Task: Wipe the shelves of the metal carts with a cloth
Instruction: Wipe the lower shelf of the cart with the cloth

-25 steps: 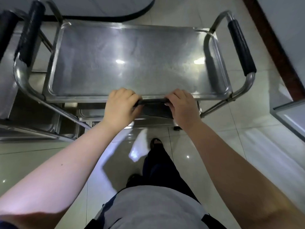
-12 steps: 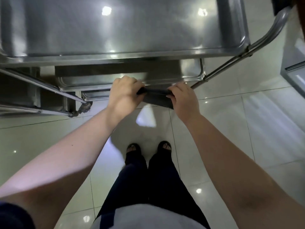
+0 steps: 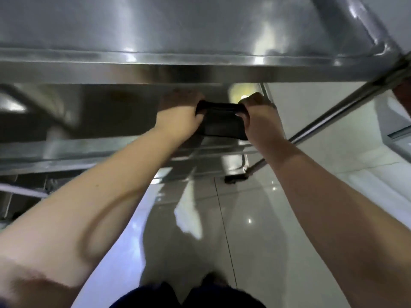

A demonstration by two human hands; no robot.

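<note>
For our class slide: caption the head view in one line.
Dark cloth held between left hand and right hand, below the cart's top shelf.

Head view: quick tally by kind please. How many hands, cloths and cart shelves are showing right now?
Hands: 2, left hand and right hand
Cloths: 1, dark cloth, gripped by both hands
Cart shelves: 2 plainly visible, top shelf and lower shelf; anything below is too blurred to count
Total: 5
</note>
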